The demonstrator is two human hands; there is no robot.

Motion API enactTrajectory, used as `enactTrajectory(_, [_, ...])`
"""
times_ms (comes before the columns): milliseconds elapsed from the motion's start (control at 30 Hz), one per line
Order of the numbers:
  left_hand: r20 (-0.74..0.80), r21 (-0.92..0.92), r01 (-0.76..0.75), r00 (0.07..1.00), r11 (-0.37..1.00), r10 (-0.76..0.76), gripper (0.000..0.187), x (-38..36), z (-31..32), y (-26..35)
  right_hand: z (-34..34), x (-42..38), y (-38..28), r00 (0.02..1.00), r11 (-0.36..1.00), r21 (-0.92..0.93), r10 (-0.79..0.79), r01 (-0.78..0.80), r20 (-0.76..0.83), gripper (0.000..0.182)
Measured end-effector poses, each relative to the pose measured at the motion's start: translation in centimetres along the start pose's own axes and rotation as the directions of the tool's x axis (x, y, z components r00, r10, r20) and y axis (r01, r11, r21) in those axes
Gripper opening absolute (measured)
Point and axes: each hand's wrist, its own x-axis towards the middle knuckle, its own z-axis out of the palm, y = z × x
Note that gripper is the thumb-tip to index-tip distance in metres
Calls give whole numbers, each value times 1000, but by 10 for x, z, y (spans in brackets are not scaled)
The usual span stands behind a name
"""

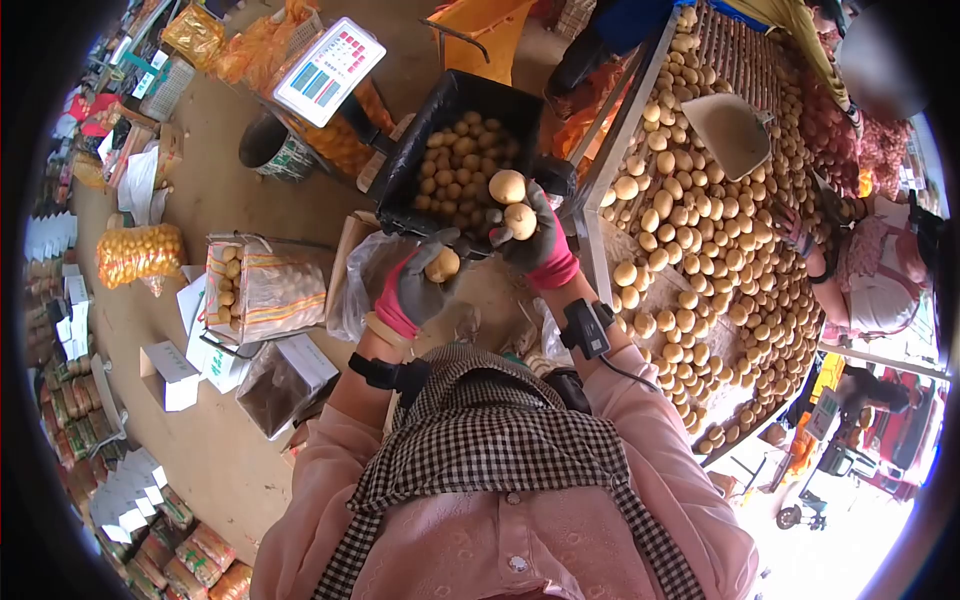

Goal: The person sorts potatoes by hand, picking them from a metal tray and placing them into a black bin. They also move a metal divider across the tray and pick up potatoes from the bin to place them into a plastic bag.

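Both my hands wear grey gloves with pink cuffs. My left hand [420, 282] is closed around a potato [442, 265] by the near edge of a black crate [392, 190]. With my right hand [540, 245], I grip two potatoes, one [520, 221] between the fingers and another [507, 186] just beyond it, over the crate's right side. Many smaller-looking potatoes [465, 165] lie inside the crate. A digital scale's display [330, 72] stands at the crate's upper left.
To my right is a sloping sorting table [597, 215] heaped with potatoes, with a scoop [728, 135] on them. A co-worker [880, 265] reaches in from its far side. On my left are a sack of potatoes [270, 290], a full net bag [140, 252] and open cartons [290, 385].
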Motion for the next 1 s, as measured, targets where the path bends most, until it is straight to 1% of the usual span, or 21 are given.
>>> enactTrajectory(67, [45,1,8,999,1000,-8,37,5,-6,5,11,-6,2,990,999,26,15,-19,138,51])
enactTrajectory(233, [166,-4,36,985,999,-35,33,12,-20,22,9,-17,9,995,998,10,62,-63,78,53])
enactTrajectory(267, [191,-7,39,981,999,-37,33,14,-21,22,8,-19,9,989,990,58,121,-126,86,53])
enactTrajectory(300, [191,-8,38,981,999,-36,33,11,-17,13,7,-20,9,979,976,106,180,-190,96,54])
enactTrajectory(333, [136,31,15,990,999,-19,32,6,-10,-5,6,-19,11,969,974,102,182,-200,165,56])
enactTrajectory(400, [85,70,-3,996,998,-3,31,12,-8,-15,4,-21,11,961,970,79,213,-230,177,57])
enactTrajectory(467, [158,-327,106,986,939,-56,39,32,-12,0,-2,-21,12,951,964,55,245,-259,187,58])
enactTrajectory(500, [159,-329,104,986,938,-54,39,39,-16,8,-10,-21,13,964,968,32,243,-248,109,58])
enactTrajectory(533, [204,-367,248,962,897,-182,44,46,-21,17,-11,-21,13,971,971,8,238,-238,30,58])
enactTrajectory(567, [255,-395,386,918,834,-304,50,50,-22,21,-12,-22,12,972,972,8,235,-235,28,58])
enactTrajectory(600, [256,-396,386,918,833,-303,50,50,-21,19,-13,-23,10,972,971,-40,237,-237,-10,57])
enactTrajectory(667, [473,-586,613,790,530,-391,55,49,-17,14,7,-28,12,971,967,-85,236,-239,-48,57])
enactTrajectory(700, [479,-583,618,786,527,-392,55,49,-15,12,24,-34,16,990,873,-474,63,-115,-124,54])
enactTrajectory(733, [435,-492,498,851,714,-294,55,50,-12,11,34,-39,18,984,615,-788,-127,-24,-129,52])
enactTrajectory(767, [407,-379,346,895,858,-181,56,49,-9,9,31,-42,19,982,621,-784,-129,-28,-138,52])
enactTrajectory(833, [431,-355,397,873,846,-229,54,44,-5,5,26,-40,13,962,636,-756,-77,-154,-260,45])
enactTrajectory(867, [444,-332,438,854,836,-271,53,43,-5,3,24,-39,3,932,727,-613,103,-308,-347,40])
enactTrajectory(900, [449,-331,438,852,836,-269,53,43,-4,1,23,-43,4,932,730,-611,100,-306,-347,40])
enactTrajectory(933, [476,-387,562,801,731,-363,52,44,-4,1,23,-48,6,988,510,-853,-39,-110,-151,41])
enactTrajectory(967, [508,-434,665,738,608,-445,52,46,-4,0,23,-52,7,990,217,-970,-112,110,87,42])
enactTrajectory(1000, [507,-434,662,740,611,-442,52,46,-2,-3,21,-55,6,989,215,-970,-114,114,91,42])
